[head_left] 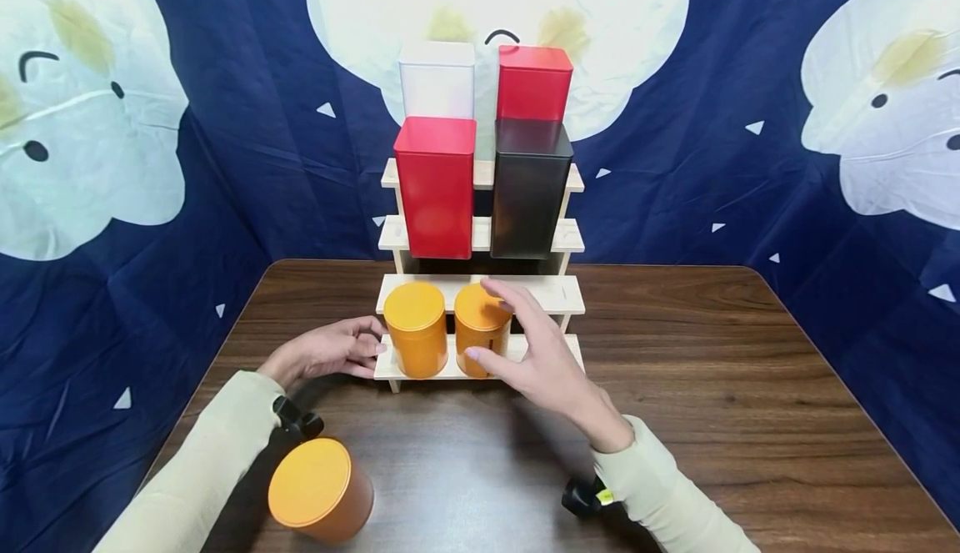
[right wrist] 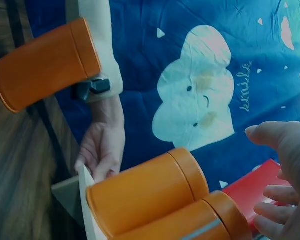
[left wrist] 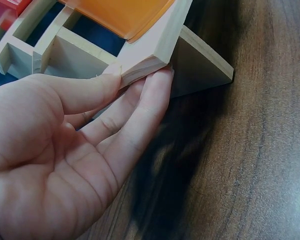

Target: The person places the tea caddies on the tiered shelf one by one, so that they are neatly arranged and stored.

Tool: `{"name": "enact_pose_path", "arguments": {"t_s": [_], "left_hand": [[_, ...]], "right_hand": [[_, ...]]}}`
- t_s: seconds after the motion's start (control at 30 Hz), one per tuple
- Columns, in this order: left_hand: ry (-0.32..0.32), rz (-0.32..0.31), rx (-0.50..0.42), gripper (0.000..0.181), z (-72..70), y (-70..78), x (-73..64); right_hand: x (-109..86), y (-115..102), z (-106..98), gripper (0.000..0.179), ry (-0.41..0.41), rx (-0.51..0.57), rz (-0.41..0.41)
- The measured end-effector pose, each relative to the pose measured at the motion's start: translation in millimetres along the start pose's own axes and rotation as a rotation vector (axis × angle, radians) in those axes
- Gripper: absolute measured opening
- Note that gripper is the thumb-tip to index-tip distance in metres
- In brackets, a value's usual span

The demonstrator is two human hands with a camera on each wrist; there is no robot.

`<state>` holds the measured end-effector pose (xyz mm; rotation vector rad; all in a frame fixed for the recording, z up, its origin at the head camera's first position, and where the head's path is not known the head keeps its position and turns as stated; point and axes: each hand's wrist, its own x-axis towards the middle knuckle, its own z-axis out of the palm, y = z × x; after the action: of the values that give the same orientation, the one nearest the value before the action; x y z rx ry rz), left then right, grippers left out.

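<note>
My left hand (head_left: 330,348) pinches the left end of the bottom step of a wooden tiered display shelf (left wrist: 149,62), thumb against the board's edge and fingers beneath it. On that step stand two orange round canisters side by side, a left canister (head_left: 416,340) and a right canister (head_left: 480,349). My right hand (head_left: 543,365) hovers in front of the right canister with thumb and fingers spread apart, overlapping it in the head view. In the right wrist view a gap shows between the fingers (right wrist: 277,210) and the thumb, with nothing held there.
A third orange canister (head_left: 322,490) stands on the wooden table (head_left: 675,353) near my left forearm. Higher on the shelf are a red tin (head_left: 435,194), a black tin (head_left: 529,194), a white tin (head_left: 438,82) and a smaller red tin (head_left: 532,86). A blue cloud-print cloth (head_left: 247,61) hangs behind.
</note>
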<state>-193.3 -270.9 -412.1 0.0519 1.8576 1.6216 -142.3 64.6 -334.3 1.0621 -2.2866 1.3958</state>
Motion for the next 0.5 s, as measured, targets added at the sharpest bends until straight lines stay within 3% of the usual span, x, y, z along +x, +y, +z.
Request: {"name": "enact_pose_path", "arguments": {"t_s": [0.27, 0.5], "left_hand": [[-0.006, 0.006, 0.004, 0.024, -1.0, -1.0, 0.9], [0.0, -0.002, 0.005, 0.024, -1.3, -0.9, 1.3]], "right_hand": [[-5.2, -7, 16, 0.073, -0.066, -0.009, -0.072], [-7.2, -12, 23, 0.072, -0.098, -0.023, -0.085]]}}
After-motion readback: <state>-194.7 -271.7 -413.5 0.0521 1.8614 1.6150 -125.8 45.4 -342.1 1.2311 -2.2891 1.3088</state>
